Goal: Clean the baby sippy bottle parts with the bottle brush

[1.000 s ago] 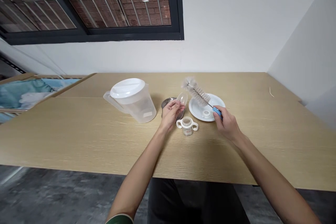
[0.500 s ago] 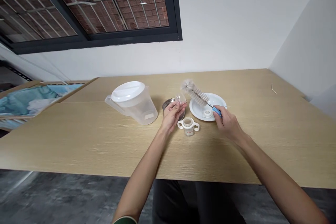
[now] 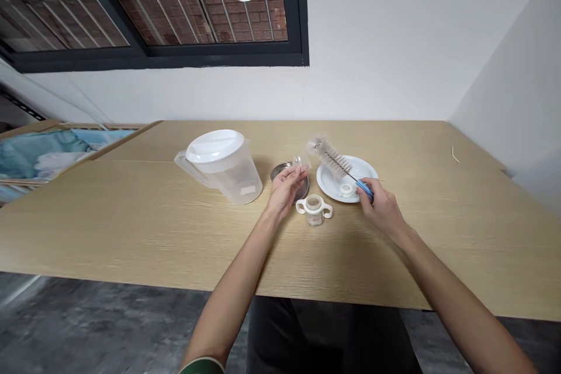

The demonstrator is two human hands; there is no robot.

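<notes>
Head view, from the left: what comes first?

— Translucent pitcher (image 3: pixel 234 180), left of centre, under a white lid (image 3: pixel 217 146). Low on its side sits a pale label (image 3: pixel 248 190); I can't make out any writing on it.

— And next to it?

— Metal bowl (image 3: pixel 280 169), near the middle of the frame, partly hidden by the left hand (image 3: pixel 284 190). That hand's thumb and fingertips are pinched together on a clear piece (image 3: pixel 301 161), small, thin-walled and see-through, held up at the bowl's upper right. Whether the hand touches the bowl, I can't tell.

— Carry on rightward.

— Small bottle (image 3: pixel 314 213), upright, just below centre, with a white collar and a loop handle on either side. Reddish print shows on its see-through body, too small to read.

— Then the brush (image 3: pixel 333 160)?

— Right of centre, slanting from upper left to lower right: fluffy whitish bristles on a dark wire, then a blue handle (image 3: pixel 364 189). Its tip is just beside the clear piece; I can't say whether they touch. Beneath the bristles lies a white plate (image 3: pixel 325 183) with a white ring (image 3: pixel 346 189) in it.

— And the grip there?

— Right hand (image 3: pixel 382 207), clamped on the blue handle, fingers curled round it.
</notes>
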